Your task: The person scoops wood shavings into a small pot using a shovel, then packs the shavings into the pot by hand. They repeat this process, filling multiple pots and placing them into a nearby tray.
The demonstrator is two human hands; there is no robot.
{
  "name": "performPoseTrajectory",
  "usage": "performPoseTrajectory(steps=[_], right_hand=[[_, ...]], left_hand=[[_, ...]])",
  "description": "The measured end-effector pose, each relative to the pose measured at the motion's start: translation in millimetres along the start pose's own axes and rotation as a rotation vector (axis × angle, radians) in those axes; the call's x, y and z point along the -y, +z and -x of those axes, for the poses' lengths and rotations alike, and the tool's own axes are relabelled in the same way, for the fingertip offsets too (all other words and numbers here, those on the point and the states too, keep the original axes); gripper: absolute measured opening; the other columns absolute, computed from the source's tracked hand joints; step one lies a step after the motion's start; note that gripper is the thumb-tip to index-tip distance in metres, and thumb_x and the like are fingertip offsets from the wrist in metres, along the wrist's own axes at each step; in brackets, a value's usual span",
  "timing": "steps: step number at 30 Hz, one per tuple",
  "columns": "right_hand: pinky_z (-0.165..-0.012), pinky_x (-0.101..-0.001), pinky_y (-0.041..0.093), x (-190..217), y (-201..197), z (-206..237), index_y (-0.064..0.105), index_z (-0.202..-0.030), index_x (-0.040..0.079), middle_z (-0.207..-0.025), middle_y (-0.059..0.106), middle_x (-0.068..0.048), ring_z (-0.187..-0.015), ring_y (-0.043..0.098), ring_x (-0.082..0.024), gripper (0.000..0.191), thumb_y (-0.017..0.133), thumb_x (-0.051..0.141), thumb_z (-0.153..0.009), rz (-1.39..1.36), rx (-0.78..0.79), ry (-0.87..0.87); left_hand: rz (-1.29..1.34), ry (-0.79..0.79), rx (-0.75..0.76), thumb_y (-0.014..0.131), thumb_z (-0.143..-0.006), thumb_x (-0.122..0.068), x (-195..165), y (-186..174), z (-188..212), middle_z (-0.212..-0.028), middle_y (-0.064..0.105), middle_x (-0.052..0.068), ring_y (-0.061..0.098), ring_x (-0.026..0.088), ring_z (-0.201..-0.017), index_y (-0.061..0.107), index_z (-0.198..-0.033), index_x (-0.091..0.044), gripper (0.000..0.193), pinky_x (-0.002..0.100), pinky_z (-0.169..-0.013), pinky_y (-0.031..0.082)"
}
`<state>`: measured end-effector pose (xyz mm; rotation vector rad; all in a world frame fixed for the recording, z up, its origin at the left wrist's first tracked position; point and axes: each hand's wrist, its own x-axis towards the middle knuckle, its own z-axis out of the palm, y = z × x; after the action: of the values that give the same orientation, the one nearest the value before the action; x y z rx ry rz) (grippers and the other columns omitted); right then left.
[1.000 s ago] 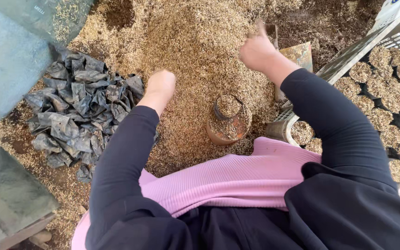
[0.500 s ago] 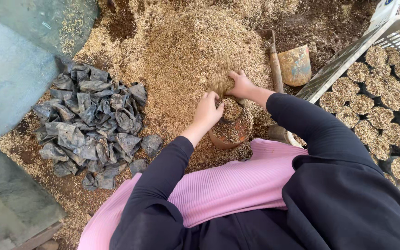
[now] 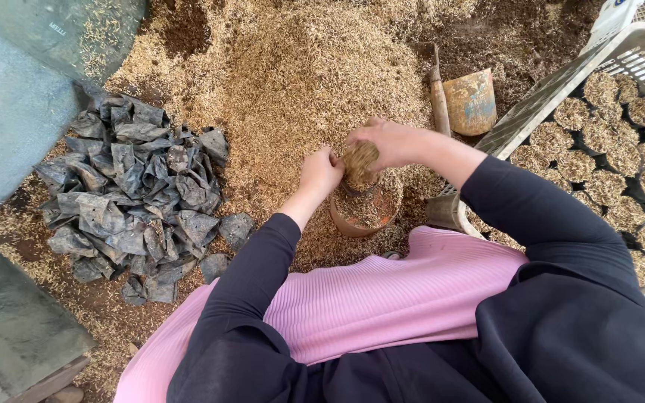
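The right hand is cupped with its fingers curled around a clump of husk mix, holding it just above a small black nursery bag. The left hand is closed at the bag's left rim, fingers pinched on the plastic edge as far as the view shows. The bag stands upright inside a round brown pot, which is itself partly filled with the same tan husk and sits on the ground right in front of the person's pink-clad lap.

Around the pot spreads a broad heap of rice husk and soil, lighter in the middle and darker at the top edge. A rusty metal scoop with a wooden handle lies on the heap, just beyond the right hand. To the right, a grey plastic crate holds rows of filled bags, each topped with husk. To the left, well apart from the hands, lies a pile of flat, empty black bags. A blue-grey sheet covers the far left.
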<state>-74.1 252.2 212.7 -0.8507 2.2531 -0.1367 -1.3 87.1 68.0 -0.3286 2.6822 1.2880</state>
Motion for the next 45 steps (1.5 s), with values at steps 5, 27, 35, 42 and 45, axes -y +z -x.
performPoseTrajectory(steps=[5,27,35,42,45], right_hand=[[-0.101,-0.035,0.056,-0.7,43.6,2.4,0.063,-0.133,0.008,-0.133,0.061,-0.017,-0.118,0.062,-0.028,0.044,0.072,0.012,-0.09,0.129,-0.257,-0.221],[-0.087,-0.0309,0.061,-23.1,103.5,1.5,0.072,-0.111,0.0,-0.117,0.07,-0.013,-0.109,0.066,-0.027,0.04,0.072,0.003,-0.071,0.454,-0.642,-0.585],[-0.083,-0.0327,0.063,-57.6,70.9,2.0,0.07,-0.112,0.003,-0.107,0.07,-0.012,-0.092,0.073,-0.022,0.032,0.08,0.012,-0.082,-0.174,-0.423,-0.262],[-0.077,-0.0366,0.062,-31.1,91.0,19.1,0.066,-0.124,0.003,-0.109,0.065,-0.014,-0.083,0.071,-0.027,0.044,0.077,0.013,-0.083,-0.146,-0.47,-0.334],[-0.081,-0.0354,0.061,-23.1,101.0,21.1,0.067,-0.117,0.001,-0.114,0.064,-0.014,-0.099,0.067,-0.028,0.037,0.076,0.01,-0.083,0.015,-0.59,-0.557]], left_hand=[[0.005,0.044,0.042,0.064,-0.091,-0.01,-5.1,-2.6,5.9,-0.078,0.069,0.013,0.067,0.025,-0.069,0.061,-0.088,-0.005,0.007,0.04,-0.066,0.053],[0.15,-0.036,0.025,0.062,-0.094,-0.008,6.1,22.2,8.1,-0.071,0.062,0.01,0.058,0.017,-0.058,0.054,-0.079,-0.003,0.018,0.035,-0.054,0.051],[-0.028,-0.15,0.289,0.052,-0.103,-0.033,-14.1,-0.8,21.4,-0.071,0.07,0.012,0.074,0.022,-0.062,0.056,-0.092,-0.002,0.033,0.032,-0.063,0.057],[-0.04,-0.185,0.42,0.044,-0.108,-0.031,-13.2,4.2,31.3,-0.08,0.073,0.015,0.074,0.026,-0.068,0.068,-0.101,0.004,0.044,0.035,-0.066,0.058],[0.202,-0.35,0.454,0.041,-0.104,-0.025,-12.4,3.0,33.2,-0.082,0.071,0.014,0.077,0.028,-0.067,0.061,-0.103,0.003,0.034,0.038,-0.062,0.065]])
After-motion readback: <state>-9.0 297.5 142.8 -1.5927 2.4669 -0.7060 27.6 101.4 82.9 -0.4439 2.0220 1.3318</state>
